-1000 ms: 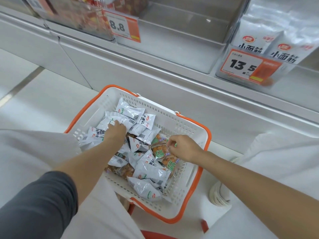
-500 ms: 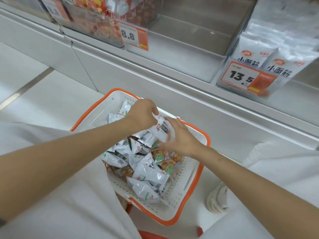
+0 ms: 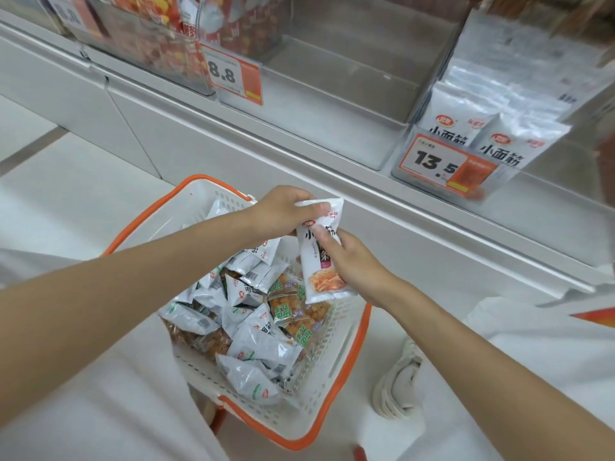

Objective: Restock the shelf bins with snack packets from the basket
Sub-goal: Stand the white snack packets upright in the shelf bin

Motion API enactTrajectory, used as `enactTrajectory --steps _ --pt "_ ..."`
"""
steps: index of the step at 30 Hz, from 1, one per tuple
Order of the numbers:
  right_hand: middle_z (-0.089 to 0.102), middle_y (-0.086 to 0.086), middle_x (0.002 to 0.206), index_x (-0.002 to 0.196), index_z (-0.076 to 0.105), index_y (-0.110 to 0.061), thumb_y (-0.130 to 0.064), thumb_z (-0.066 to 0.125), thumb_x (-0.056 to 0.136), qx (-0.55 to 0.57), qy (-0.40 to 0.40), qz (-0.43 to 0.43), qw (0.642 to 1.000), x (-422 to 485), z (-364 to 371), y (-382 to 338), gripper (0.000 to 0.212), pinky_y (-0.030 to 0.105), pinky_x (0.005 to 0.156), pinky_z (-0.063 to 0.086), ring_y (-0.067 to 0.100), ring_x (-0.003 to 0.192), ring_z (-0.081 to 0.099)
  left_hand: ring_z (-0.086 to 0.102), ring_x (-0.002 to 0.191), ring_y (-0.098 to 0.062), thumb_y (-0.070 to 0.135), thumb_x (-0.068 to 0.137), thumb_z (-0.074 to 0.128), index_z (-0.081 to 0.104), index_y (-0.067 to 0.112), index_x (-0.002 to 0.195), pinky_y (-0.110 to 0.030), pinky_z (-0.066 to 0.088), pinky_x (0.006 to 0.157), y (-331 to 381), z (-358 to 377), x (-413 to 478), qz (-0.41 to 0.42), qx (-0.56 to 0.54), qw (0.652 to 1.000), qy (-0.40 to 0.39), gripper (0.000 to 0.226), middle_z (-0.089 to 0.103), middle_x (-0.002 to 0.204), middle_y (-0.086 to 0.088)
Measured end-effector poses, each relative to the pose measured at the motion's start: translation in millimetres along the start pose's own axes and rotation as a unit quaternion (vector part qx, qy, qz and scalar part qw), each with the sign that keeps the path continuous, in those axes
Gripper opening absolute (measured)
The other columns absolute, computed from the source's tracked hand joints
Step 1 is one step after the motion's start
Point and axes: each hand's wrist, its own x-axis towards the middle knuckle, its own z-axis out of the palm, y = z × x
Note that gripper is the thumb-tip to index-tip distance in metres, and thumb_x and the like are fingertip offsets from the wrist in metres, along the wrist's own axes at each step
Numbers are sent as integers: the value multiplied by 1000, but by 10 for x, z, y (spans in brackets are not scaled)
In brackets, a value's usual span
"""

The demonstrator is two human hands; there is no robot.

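Packet (image 3: 321, 271): white, upright, held in the centre of the frame above the basket's far right corner.
Left hand (image 3: 283, 211): pinches the packet's top edge.
Right hand (image 3: 349, 264): fingers curled round the packet's right side, thumb on its printed face.
Basket (image 3: 326, 387): white with an orange rim, lower centre, on the floor below the shelf.
Heap (image 3: 259, 341): silver and orange packets lying loose in the basket.
Grey bin (image 3: 349, 78): upper centre, between the other two bins.
Right bin (image 3: 492, 128): upper right, white bags standing behind a 13.5 tag (image 3: 436, 161).
Left bin (image 3: 159, 34): upper left, red packets beside an 8.8 tag (image 3: 229, 76).
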Motion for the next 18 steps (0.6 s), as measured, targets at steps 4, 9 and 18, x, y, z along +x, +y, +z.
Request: enactTrajectory --steps 4,9,18 --pt "72 2 75 91 66 -15 -54 52 90 25 10 18 999 -23 25 16 41 28 71 53 12 68 67 45 39 2 27 91 66 67 14 69 -11 33 44 -6 99 45 57 25 994 85 25 54 43 15" --pt "71 -11 78 100 62 -20 -5 76 80 54 -58 -6 997 -24 -18 -24 29 16 63 51 1 70 66 63 58 -8 32 88 69 76 11 80 -27 49 64 -6 2 107 93 26 985 146 23 71 67 3" --pt "70 1 116 131 52 -17 -11 71 86 1 -21 -2 1000 -185 -492 -274 48 30 90 55 17 106 67 57 56 -7 31 87 70 75 9 76 -27 45 56 320 90 71 161 49 976 137 25 70 66 -4"
